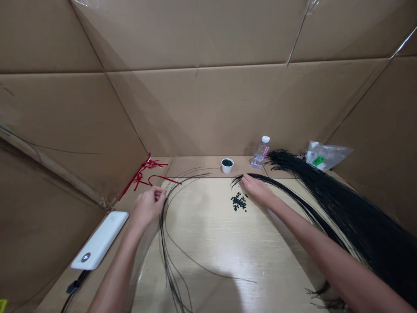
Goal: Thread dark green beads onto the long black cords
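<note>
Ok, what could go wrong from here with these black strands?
The right hand sits just beside the loose beads, so it might scatter them. The thin strands at the left hand could snag on the nearby red ties.

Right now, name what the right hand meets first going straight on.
Probably the small white cup by the back wall, ahead of the right hand; depth is hard to judge, so it could pass beside it.

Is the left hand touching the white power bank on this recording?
Apart. The head view shows the left hand beside the black strands, with a plain gap between it and the white power bank.
</note>
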Demonstrator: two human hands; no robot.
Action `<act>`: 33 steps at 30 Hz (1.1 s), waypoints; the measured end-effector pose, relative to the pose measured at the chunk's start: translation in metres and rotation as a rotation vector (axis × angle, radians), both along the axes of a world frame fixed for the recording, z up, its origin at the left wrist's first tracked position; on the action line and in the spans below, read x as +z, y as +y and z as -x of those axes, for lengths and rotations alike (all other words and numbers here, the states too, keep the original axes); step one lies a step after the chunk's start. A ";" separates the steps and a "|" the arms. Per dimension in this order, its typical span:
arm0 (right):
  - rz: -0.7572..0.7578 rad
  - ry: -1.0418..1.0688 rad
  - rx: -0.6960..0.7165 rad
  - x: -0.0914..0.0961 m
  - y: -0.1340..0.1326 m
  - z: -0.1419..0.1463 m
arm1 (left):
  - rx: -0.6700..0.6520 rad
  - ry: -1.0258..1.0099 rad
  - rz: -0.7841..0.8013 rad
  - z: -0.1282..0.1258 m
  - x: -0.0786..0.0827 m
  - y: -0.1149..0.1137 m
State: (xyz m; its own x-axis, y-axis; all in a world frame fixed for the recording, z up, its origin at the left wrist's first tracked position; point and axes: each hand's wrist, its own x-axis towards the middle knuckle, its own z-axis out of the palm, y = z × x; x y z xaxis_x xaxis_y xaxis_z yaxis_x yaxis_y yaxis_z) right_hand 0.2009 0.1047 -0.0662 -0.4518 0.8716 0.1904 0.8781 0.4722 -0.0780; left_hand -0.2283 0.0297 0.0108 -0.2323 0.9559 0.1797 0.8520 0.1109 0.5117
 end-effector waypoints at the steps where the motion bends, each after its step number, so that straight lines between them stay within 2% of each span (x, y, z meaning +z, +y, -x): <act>1: -0.004 0.003 0.004 -0.002 0.000 0.000 | -0.009 -0.096 -0.002 -0.006 0.003 -0.002; 3: -0.012 0.017 0.012 -0.007 0.000 -0.001 | -0.067 -0.330 0.013 -0.021 0.012 -0.010; 5: -0.023 0.038 0.011 -0.009 -0.001 -0.005 | -0.196 -0.576 0.076 -0.042 0.023 -0.021; 7: -0.038 0.060 -0.005 -0.008 -0.002 -0.009 | -0.322 -0.737 0.144 -0.067 0.032 -0.032; 9: -0.056 0.133 -0.061 -0.003 -0.004 -0.013 | -0.410 -0.871 0.206 -0.096 0.034 -0.041; 12: -0.084 0.364 -0.145 0.008 -0.012 -0.017 | -0.493 -1.047 0.258 -0.141 0.019 -0.043; 14: -0.091 0.541 -0.125 0.016 -0.024 -0.017 | -0.509 -1.130 0.263 -0.169 0.001 -0.040; 18: -0.026 0.884 -0.099 0.023 -0.061 -0.003 | -0.467 -1.256 0.230 -0.207 -0.033 -0.034; 23: 0.191 1.203 -0.110 0.016 -0.102 0.030 | -0.453 -1.355 0.173 -0.223 -0.059 -0.035; 27: 0.316 1.305 -0.124 0.009 -0.117 0.046 | -0.432 -1.392 0.174 -0.224 -0.071 -0.037; 33: 0.241 1.211 -0.148 0.012 -0.124 0.048 | -0.391 -1.363 0.145 -0.223 -0.074 -0.038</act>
State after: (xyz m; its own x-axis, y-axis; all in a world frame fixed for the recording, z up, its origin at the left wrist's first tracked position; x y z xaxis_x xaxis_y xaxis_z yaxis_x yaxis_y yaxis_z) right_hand 0.1531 -0.0194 -0.0543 0.0087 0.9697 0.2442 0.2247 0.2361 -0.9454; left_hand -0.0049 -0.0082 -0.0635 0.1374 0.9881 -0.0696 -0.3016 0.1087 0.9472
